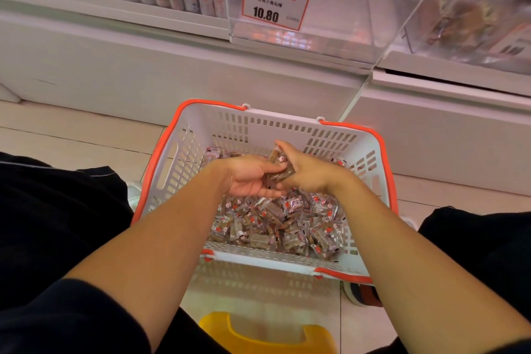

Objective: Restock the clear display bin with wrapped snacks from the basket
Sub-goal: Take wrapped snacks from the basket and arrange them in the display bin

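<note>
Head view, both hands (pixel 275 174) together clutching brown clear-wrapped snacks (pixel 280 168), over white orange-rimmed basket (pixel 184 152)

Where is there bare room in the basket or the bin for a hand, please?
The 10.80 bin looks nearly bare. The basket's far end is free above the wrapped snacks, which crowd its floor; left hand and right hand fill the middle.
</note>
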A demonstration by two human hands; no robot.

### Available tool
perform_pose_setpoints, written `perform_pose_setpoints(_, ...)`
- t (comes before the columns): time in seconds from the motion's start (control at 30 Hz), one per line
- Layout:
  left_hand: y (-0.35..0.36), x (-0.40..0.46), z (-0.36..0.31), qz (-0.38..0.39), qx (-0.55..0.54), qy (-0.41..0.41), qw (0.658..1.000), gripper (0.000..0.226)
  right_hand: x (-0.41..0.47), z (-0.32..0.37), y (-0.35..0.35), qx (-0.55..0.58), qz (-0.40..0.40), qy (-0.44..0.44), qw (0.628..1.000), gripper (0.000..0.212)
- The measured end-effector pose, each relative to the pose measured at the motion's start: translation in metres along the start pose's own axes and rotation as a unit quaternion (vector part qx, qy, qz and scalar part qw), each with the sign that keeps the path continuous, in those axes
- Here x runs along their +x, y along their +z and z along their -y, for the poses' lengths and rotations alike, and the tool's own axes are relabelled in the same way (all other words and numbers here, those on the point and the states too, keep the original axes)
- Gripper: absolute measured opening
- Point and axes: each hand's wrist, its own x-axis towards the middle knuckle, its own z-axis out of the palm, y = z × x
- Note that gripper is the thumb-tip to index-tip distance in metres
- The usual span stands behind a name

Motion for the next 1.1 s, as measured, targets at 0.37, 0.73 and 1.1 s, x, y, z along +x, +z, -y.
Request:
perform_pose_setpoints(0.37, 0.016, -0.002, -0.019, -0.168, -0.149, 0.092, 0.970, 0.063, 0.008, -0.010, 0.002, 0.140, -0.210, -0.044, 0.967, 0.045)
perform_pose_setpoints(0.73, 0.045, -0.001, -0.039, -0.282, -0.100, 0.229, 0.926, 0.031, -0.002, 0.021, 0.011, 0.104, -0.239, -0.140, 0.955, 0.053)
perform_pose_setpoints(1.1, 0.113, -0.133, -0.173, -0.169, 0.106, 0.308, 0.930, 0.042, -0.096, 0.159, -0.104, -0.136, -0.410, -0.270, 0.860, 0.032)
